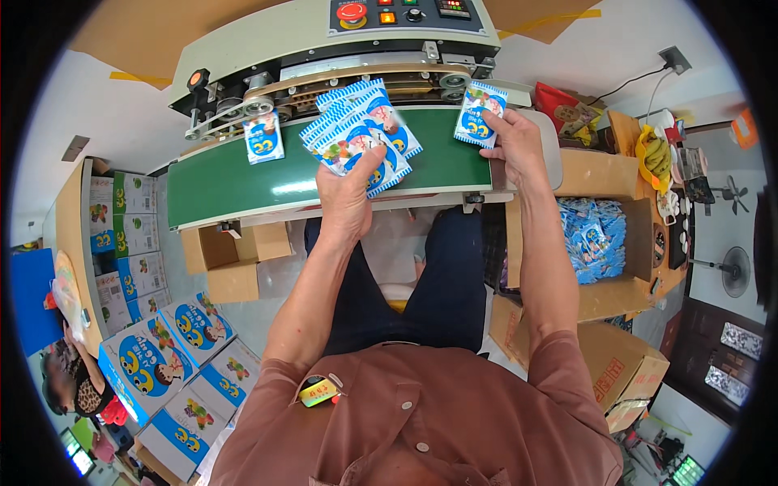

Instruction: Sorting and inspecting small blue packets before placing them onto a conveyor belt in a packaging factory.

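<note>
My left hand (347,194) grips a fanned stack of blue-and-white snack packets (356,134) above the green conveyor belt (219,186). My right hand (515,146) holds a single packet (480,113) upright at the belt's right end, close to the sealing machine's rollers. Another packet (263,138) stands on the belt further left, under the machine's sealing head (324,81).
An open cardboard box (604,174) full of blue packets (596,239) sits to my right. Smaller cartons (235,259) lie under the belt. Printed blue boxes (174,356) are stacked at lower left, beside a seated person (77,389). Bananas (658,154) lie at the far right.
</note>
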A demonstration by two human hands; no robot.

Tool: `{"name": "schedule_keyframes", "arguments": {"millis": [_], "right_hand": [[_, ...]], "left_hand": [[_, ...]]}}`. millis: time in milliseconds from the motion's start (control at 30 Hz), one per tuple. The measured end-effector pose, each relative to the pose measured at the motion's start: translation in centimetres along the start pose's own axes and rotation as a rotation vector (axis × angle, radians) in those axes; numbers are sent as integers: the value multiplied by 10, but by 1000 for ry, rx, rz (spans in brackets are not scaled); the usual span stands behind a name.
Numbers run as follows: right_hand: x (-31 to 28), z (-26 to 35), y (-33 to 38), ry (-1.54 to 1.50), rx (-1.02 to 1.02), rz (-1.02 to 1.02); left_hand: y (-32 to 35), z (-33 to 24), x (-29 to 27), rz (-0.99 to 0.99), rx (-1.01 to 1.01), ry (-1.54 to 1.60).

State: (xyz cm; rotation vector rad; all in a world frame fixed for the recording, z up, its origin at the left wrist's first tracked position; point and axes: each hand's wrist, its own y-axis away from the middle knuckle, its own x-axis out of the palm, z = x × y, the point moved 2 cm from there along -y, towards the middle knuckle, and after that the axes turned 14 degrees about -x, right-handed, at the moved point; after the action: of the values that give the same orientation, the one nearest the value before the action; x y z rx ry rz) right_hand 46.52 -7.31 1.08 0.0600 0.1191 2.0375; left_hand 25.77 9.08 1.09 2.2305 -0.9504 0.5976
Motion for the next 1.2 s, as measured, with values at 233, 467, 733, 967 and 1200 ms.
{"name": "schedule_keyframes", "arguments": {"millis": [233, 467, 733, 967, 1200], "right_hand": [[24, -2, -17, 37, 37, 103], [47, 7, -1, 131, -55, 122], [55, 18, 66, 23, -199, 342], [45, 4, 78, -278, -263, 238], [39, 5, 72, -319, -153, 175]], "left_hand": [[5, -5, -4, 17, -46, -32], [4, -1, -10, 47, -101, -78], [10, 5, 5, 126, -104, -106], [10, 11, 13, 92, -55, -59], [6, 13, 15, 81, -73, -56]]}}
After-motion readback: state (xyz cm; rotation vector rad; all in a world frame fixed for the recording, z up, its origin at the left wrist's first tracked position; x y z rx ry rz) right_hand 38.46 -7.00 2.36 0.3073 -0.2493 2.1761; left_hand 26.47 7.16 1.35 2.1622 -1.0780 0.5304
